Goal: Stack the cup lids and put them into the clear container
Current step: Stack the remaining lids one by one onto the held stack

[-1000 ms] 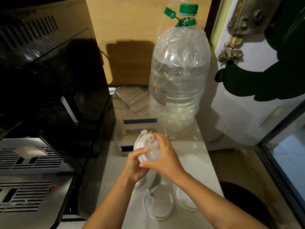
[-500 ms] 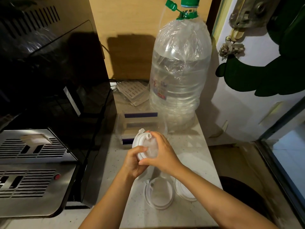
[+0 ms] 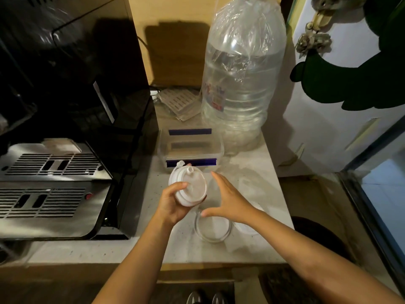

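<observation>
**Lids half gathered, container still waiting**

On a pale counter [image 3: 252, 172] beside a steel-fronted machine [image 3: 50, 187], a person's left hand [image 3: 173, 205] grips a small stack of white cup lids [image 3: 188, 187], thumb over the top rim, the stack tilted and held above the surface just in front of the clear container [image 3: 190, 148]. The top lid is cloudy and translucent, with a raised sip spout and a loose tab at its far edge. To the right, the right hand [image 3: 228, 200] is spread wide and holds nothing, close beside the stack but apart from it. Below it, two more lids lie flat on the counter: one clear-rimmed lid [image 3: 212, 227] and a second lid [image 3: 247, 224] partly hidden by the wrist. Behind stands a large water bottle [image 3: 241, 88]. By the look of it, stacking is partly done; the loose lids remain to be added, and nothing seems to be in the container yet.
</observation>
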Motion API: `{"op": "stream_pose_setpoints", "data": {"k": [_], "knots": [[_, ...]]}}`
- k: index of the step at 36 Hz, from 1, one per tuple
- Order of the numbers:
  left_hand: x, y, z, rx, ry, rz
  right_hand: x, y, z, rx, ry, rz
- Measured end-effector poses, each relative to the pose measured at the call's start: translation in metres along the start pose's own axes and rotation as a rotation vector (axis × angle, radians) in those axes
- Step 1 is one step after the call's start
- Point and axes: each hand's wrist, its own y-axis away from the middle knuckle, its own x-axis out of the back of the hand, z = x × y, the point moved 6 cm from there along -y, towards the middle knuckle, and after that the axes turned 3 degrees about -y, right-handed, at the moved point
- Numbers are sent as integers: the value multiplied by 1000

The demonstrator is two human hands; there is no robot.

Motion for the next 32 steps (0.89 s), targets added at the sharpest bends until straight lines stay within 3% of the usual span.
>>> {"op": "stream_pose_setpoints", "data": {"k": [16,32], "knots": [[17,30,-6,10,-28,149,-48,5,45,-138,345,-118],[20,34,-7,-1,-18,142,-44,6,46,-157,272,-4]]}}
